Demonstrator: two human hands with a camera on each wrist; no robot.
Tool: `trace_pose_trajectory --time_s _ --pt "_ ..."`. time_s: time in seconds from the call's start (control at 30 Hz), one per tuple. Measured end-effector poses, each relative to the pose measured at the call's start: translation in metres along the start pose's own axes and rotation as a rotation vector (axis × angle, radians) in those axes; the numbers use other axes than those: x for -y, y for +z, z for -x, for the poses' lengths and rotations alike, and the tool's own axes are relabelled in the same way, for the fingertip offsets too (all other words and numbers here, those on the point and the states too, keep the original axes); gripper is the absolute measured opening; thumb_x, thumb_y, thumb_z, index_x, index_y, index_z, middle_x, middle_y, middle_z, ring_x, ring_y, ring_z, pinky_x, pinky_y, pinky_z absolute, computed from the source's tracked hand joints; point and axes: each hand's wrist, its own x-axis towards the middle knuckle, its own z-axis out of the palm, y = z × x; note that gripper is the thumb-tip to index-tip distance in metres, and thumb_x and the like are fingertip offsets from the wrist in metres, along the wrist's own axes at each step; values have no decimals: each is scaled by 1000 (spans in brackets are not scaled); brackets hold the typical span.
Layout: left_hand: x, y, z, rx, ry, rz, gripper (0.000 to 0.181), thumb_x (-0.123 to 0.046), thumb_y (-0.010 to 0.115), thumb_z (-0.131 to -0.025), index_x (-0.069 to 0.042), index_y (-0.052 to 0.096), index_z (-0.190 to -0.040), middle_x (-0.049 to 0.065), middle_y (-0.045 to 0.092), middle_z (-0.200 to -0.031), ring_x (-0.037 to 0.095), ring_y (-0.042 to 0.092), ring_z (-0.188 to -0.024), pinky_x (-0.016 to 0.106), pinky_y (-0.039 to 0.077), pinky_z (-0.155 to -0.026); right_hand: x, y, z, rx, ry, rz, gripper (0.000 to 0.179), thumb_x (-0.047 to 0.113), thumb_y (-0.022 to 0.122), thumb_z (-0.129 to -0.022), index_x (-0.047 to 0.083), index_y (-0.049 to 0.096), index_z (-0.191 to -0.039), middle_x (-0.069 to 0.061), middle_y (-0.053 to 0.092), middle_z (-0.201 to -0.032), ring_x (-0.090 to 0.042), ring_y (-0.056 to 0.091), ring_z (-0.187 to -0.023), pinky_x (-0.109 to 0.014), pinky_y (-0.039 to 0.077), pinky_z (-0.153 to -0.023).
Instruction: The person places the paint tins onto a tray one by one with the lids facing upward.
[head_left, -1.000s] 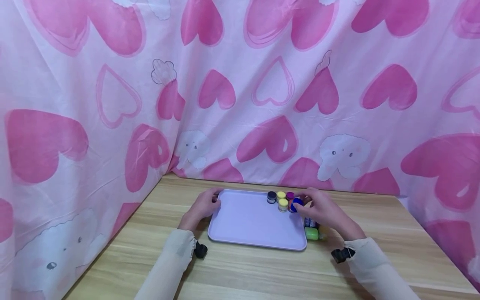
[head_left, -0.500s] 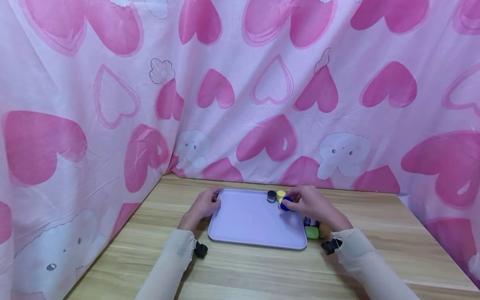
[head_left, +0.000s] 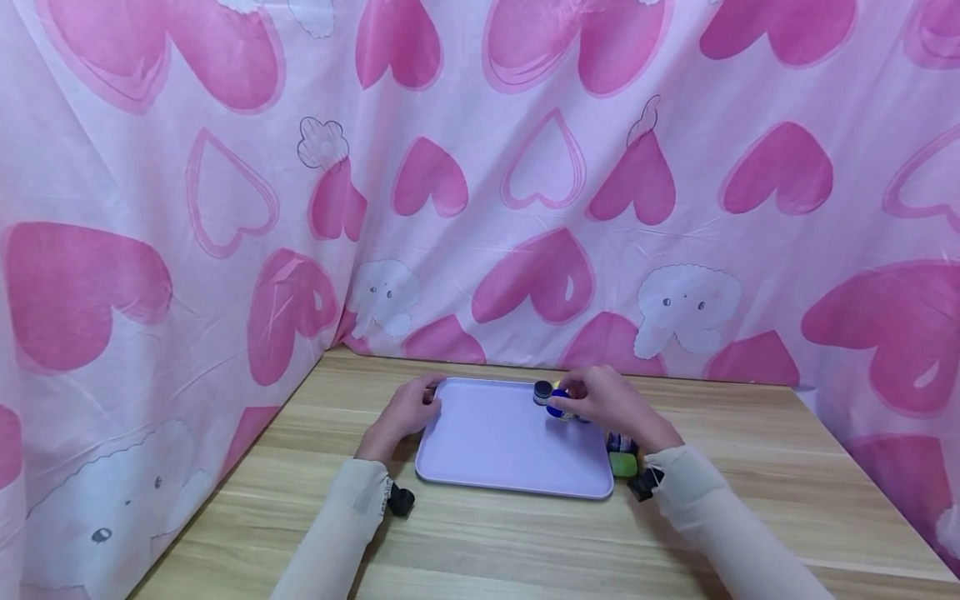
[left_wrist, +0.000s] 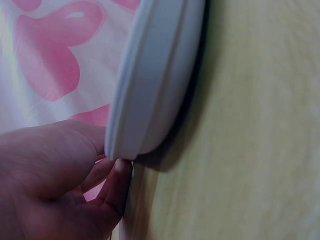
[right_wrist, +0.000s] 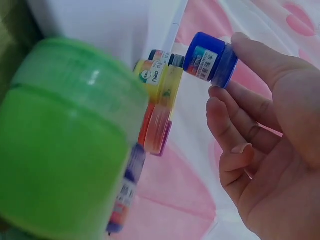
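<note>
My right hand (head_left: 613, 407) pinches a small blue paint jar (head_left: 557, 403) by its lid between thumb and fingertips, over the far right part of the lilac tray (head_left: 502, 442). In the right wrist view this blue jar (right_wrist: 206, 59) is tipped and carries a printed label. Close beside it on the tray is a black-lidded paint jar (head_left: 542, 392). Yellow paint jars (right_wrist: 167, 82) and an orange one (right_wrist: 154, 125) stand there too, mostly covered by the hand in the head view. My left hand (head_left: 408, 410) grips the tray's far left corner, thumb above the rim, fingertips below.
Just outside the tray's right edge lie a green paint jar (head_left: 622, 464) and a dark-blue labelled jar (head_left: 621, 442) on the wooden table (head_left: 480, 542). A pink heart-patterned curtain (head_left: 517, 183) borders the table at the back and left.
My right hand has moved left with the blue jar, from the tray's right side past the yellow jars to the black-lidded jar. The left hand and tray stay in place.
</note>
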Motion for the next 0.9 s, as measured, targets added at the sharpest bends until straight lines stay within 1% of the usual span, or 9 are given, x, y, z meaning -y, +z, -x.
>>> trace_pose_trajectory --time_s 0.2,0.3,0.47,0.6,0.77,0.9 --pt "0 1 0 -5 8 1 51 -9 66 -105 -12 58 -156 15 64 -153 32 67 -130 52 55 -117 6 5 -8 6 -44 14 24 38 87 -93 18 84 -106 7 74 -85 -15 64 -75 -27 57 -63" --pt "0 1 0 -4 6 1 51 -9 66 -105 -12 58 -156 15 64 -153 32 67 -131 52 55 -117 7 9 -12 20 -49 7 24 37 88 -92 17 83 -104 6 76 -87 -14 65 -74 -27 59 -63" --pt "1 1 0 1 -1 1 51 -8 65 -105 -12 58 -156 16 64 -153 33 67 -132 52 55 -117 11 16 -18 61 -7 29 26 37 89 -90 17 82 -105 4 74 -87 -14 65 -70 -27 59 -62" --pt "1 0 0 7 -13 4 52 -8 64 -105 -13 58 -156 16 64 -153 33 66 -133 52 55 -117 14 20 -22 71 18 70 27 38 89 -90 17 82 -104 3 72 -83 -15 64 -69 -27 57 -61" --pt "1 1 -1 6 -17 -1 52 -9 64 -105 -14 57 -157 15 63 -154 32 66 -132 51 55 -118 15 25 -26 48 -22 123 20 34 88 -92 16 82 -99 5 71 -79 -12 61 -67 -25 53 -59" --pt "0 0 -1 9 -12 -1 52 -9 64 -105 -13 57 -157 16 63 -154 32 66 -132 52 55 -117 15 27 -28 12 -45 118 11 27 87 -93 18 81 -94 8 72 -78 -9 62 -66 -25 53 -58"
